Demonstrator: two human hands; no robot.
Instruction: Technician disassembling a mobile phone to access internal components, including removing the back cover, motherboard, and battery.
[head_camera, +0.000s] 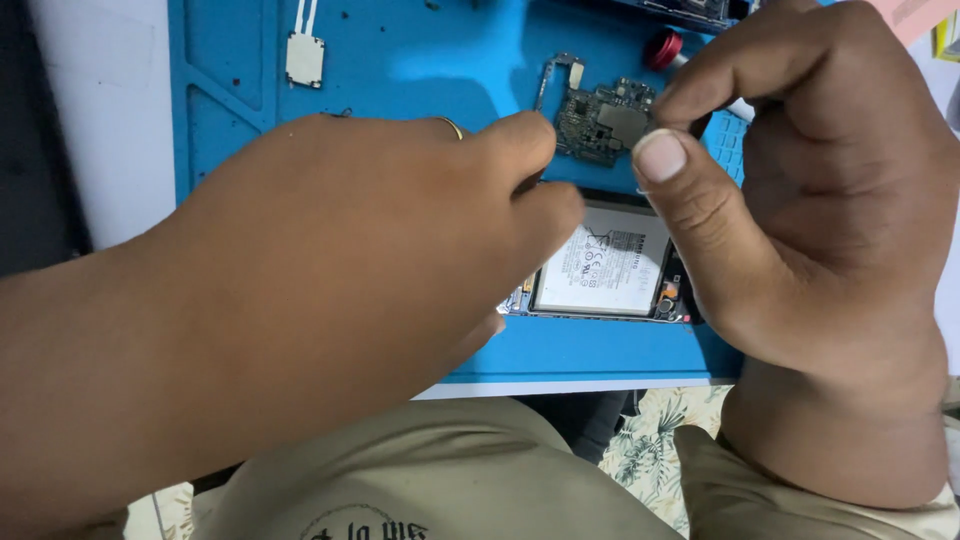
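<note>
My left hand (380, 250) reaches in from the left, its fingertips pinched together just above an opened phone (610, 275) whose white battery shows. My right hand (800, 190) hangs over the phone's right side with thumb and forefinger pinched; whatever sits between them is too small to make out. A small green circuit board (600, 120) lies on the blue work mat (420, 60) just beyond both sets of fingertips. A ring shows on my left hand.
A small white square part (304, 58) with two thin leads lies at the mat's far left. A red round object (662, 48) sits at the far edge. White tabletop (110, 110) borders the mat; my lap is below.
</note>
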